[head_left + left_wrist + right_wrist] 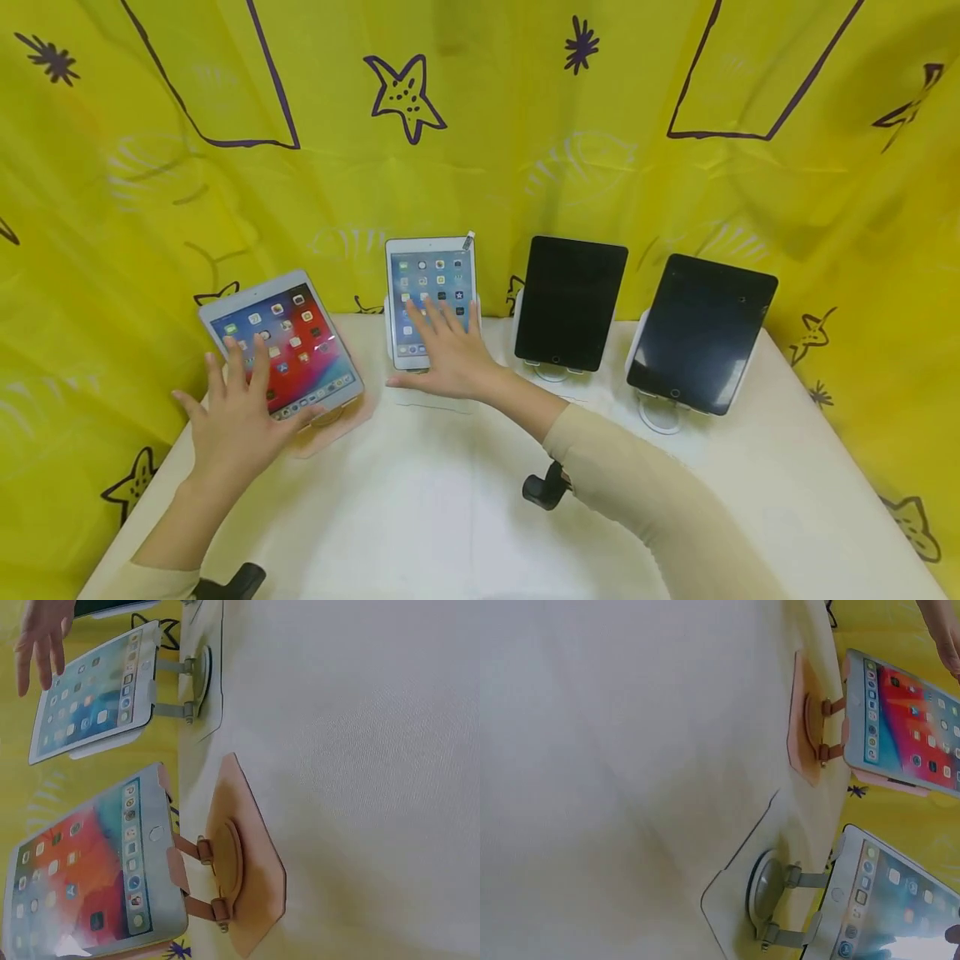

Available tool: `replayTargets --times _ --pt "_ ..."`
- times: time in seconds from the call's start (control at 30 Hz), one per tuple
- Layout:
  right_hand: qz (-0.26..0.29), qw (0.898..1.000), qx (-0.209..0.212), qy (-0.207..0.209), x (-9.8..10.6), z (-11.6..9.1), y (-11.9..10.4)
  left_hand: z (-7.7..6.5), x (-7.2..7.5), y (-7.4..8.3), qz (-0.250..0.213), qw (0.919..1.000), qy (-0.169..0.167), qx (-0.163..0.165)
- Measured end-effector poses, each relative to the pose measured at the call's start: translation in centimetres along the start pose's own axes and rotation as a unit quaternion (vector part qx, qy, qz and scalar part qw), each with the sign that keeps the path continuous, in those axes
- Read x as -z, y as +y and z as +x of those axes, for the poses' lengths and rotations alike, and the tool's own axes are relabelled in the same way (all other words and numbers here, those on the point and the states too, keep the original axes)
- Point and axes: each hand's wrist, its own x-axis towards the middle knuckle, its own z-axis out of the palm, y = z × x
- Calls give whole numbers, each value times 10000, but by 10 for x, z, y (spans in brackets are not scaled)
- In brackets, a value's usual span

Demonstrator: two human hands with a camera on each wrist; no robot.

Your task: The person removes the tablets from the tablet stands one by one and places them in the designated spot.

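My left hand [236, 417] is spread before a white-framed tablet [296, 333] with a red and blue lit home screen. My right hand [453, 358], fingers also spread, is before a second white-framed tablet [433, 287] with a blue lit home screen. Whether the fingertips touch either screen, I cannot tell. The red-screened tablet sits on a pinkish stand [259, 900], and the blue-screened one on a pale stand [769, 889]. In the left wrist view, the right hand [45, 637] appears by the blue screen. Neither hand grips anything.
Two dark-screened tablets, one at centre right [572, 304] and one at far right [702, 333], stand on their own stands. All are on a white table [420, 508]. A yellow curtain [495, 108] with starfish drawings hangs behind. A black device [543, 487] is by the right forearm.
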Motion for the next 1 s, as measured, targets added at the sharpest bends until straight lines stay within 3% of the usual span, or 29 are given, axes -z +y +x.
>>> replayTargets --times 0.23,0.43,0.6,0.8,1.0 --pt "1049 9890 -22 1047 -17 11 -2 -2 -8 -5 -607 9966 372 424" --pt "1587 9734 13 1650 -32 16 -4 -7 -17 -11 -1282 9827 837 1043" --pt "1922 9669 -50 1677 -41 19 -9 -12 -23 -16 -1634 9690 1126 1474" --pt "2155 9641 19 1549 -49 27 -19 -13 -28 -21 -1855 9619 1342 1497" --pt "2229 9678 21 1170 -58 34 -29 -11 -35 -22 -2425 9486 1401 1475"
